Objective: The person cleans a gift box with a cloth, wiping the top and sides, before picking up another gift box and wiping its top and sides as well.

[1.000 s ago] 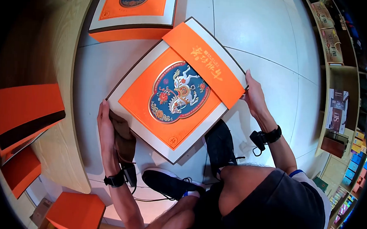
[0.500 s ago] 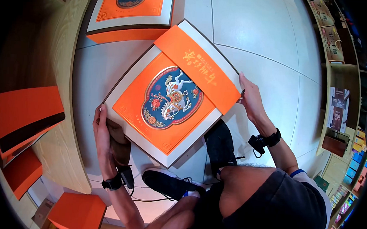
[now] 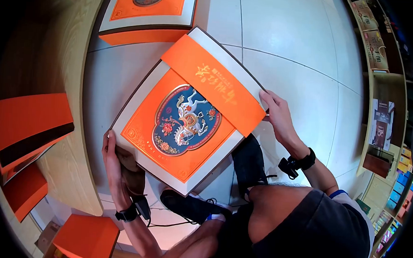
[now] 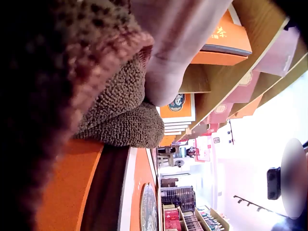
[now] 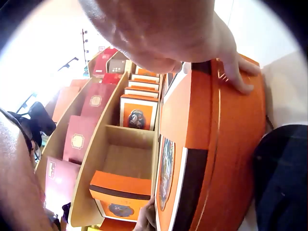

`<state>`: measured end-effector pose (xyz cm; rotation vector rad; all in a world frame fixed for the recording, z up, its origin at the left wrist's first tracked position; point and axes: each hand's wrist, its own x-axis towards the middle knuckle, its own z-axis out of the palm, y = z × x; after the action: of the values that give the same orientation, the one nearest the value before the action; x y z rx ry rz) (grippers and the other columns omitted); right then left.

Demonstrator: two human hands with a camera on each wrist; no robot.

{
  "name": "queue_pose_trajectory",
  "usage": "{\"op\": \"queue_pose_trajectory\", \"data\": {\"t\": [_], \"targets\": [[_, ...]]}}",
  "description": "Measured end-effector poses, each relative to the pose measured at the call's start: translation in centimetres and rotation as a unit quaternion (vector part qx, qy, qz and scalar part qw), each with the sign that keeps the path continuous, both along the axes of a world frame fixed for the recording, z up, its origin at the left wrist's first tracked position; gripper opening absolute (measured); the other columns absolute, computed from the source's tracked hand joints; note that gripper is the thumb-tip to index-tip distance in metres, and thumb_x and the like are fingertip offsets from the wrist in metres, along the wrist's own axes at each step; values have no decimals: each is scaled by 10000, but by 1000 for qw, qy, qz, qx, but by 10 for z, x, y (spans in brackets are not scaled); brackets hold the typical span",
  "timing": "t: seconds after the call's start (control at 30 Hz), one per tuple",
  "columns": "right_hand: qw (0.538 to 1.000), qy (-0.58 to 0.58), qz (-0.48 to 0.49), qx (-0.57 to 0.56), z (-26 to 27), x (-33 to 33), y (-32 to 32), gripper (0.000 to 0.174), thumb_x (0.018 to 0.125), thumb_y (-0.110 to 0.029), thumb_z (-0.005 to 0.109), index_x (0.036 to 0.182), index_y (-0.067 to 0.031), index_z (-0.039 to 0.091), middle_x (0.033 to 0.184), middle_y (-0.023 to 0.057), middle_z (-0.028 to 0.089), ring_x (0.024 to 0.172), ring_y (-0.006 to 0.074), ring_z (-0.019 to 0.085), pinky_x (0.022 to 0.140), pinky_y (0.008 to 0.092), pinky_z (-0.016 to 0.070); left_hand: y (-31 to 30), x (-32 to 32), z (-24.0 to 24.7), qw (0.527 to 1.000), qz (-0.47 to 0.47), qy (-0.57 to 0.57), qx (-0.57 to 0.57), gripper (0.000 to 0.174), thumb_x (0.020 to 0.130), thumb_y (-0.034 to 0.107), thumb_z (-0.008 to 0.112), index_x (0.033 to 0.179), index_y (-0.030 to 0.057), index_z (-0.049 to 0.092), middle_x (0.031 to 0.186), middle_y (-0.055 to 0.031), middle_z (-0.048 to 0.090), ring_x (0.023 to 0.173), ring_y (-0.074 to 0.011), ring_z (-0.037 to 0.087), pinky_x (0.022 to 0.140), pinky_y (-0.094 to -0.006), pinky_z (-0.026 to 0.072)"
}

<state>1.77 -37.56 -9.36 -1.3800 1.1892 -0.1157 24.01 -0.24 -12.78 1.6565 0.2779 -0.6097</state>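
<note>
A large orange-and-white gift box [image 3: 186, 116] with an embossed horse picture and an orange band is held tilted between both hands in the head view. My left hand [image 3: 113, 164] grips its left corner, thumb at the edge, with a brown cloth [image 3: 133, 172] bunched in the palm. In the left wrist view the towel-like cloth [image 4: 122, 103] lies between hand and box. At the right corner my right hand [image 3: 278, 115] grips the box near the band's end; in the right wrist view its fingers [image 5: 238, 79] press on the orange side.
A second similar box [image 3: 148, 28] lies on the tiled floor ahead. Wooden shelving [image 3: 70, 136] with more orange boxes [image 3: 31, 129] stands at the left. Shelves [image 3: 391, 87] of goods line the right. The person's dark shoes [image 3: 249, 166] are below the held box.
Both hands have shifted the box a little left and toward the body, tilting it slightly. The right hand has moved down and left with its corner. The grip of both hands stays on the box.
</note>
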Motion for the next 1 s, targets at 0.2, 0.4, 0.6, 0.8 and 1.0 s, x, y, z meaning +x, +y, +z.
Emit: {"op": "queue_pose_trajectory", "data": {"t": [0.2,0.4,0.6,0.8,1.0], "targets": [[1000,-5,6,13,1,-1,-1,534,1054,-370,637,1410,28,628,1068,64,669,752,89,610,781,313,599,2,1,-4,1000,-8,21,-19,453,1102,403,558,1331,17,615,1228,-70,669,1105,-149,614,974,-305,478],[1000,-7,21,12,3,-2,-2,550,1058,-375,648,1416,41,618,1062,69,679,851,102,644,799,309,614,5,3,-9,1000,-13,4,-9,437,1099,417,563,1292,31,630,1196,-64,678,1080,-143,627,947,-300,489],[999,7,33,-10,0,-4,-7,561,1069,-393,628,1418,46,615,1077,82,679,864,109,626,788,311,622,17,3,-15,999,-14,17,33,410,1098,441,561,1187,51,652,1051,-39,677,960,-125,641,851,-287,497],[996,-13,74,-48,3,8,-17,554,1060,-415,626,1364,48,659,1069,85,698,860,122,616,765,309,615,12,-19,-4,999,33,-24,14,416,1101,442,552,1196,49,649,1050,-46,675,949,-127,641,823,-296,504],[980,5,157,-121,-10,45,-37,611,1058,-496,575,1259,64,712,863,116,719,739,149,638,705,310,562,17,-36,11,997,82,-9,6,464,1103,441,551,1316,32,601,1117,-72,670,989,-161,646,856,-325,517]]}}
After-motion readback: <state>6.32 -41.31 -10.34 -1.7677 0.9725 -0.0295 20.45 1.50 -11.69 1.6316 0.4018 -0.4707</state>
